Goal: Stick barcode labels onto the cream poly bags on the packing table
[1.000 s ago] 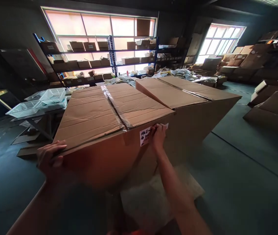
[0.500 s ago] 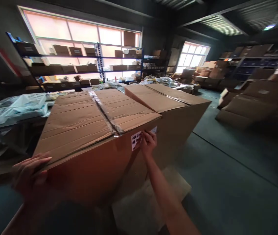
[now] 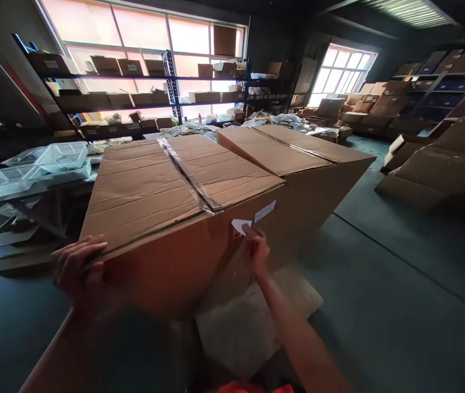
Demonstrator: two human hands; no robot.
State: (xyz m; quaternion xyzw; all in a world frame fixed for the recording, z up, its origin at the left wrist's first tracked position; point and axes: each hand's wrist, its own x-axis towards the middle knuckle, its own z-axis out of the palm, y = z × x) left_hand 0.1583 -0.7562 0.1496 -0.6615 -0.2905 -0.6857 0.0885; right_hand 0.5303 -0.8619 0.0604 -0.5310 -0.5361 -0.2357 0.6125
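Note:
A large taped cardboard box [image 3: 146,177] stands in front of me, a strip of clear tape [image 3: 185,180] along its top seam. My left hand [image 3: 81,270] grips the near left corner, fingers over the top edge and thumb against the front. Near the box's right front, my right hand [image 3: 257,248] is closed in a pinch on a white paper label [image 3: 240,225]. The label's upper part is folded down, showing its blank back. A second, printed label [image 3: 265,210] sticks to the cardboard just to the right.
Another big taped box [image 3: 273,147] adjoins on the right. White plastic baskets [image 3: 69,155] sit on a table at left. Shelving with small cartons [image 3: 132,98] lines the window wall. Stacked cartons [image 3: 441,169] stand at right. A pale flat sheet [image 3: 244,333] lies on the floor.
My right hand has pulled the handwritten label's top downward, so its writing is now mostly hidden and the printed label beside it is uncovered. My left hand keeps its hold; the view has shifted.

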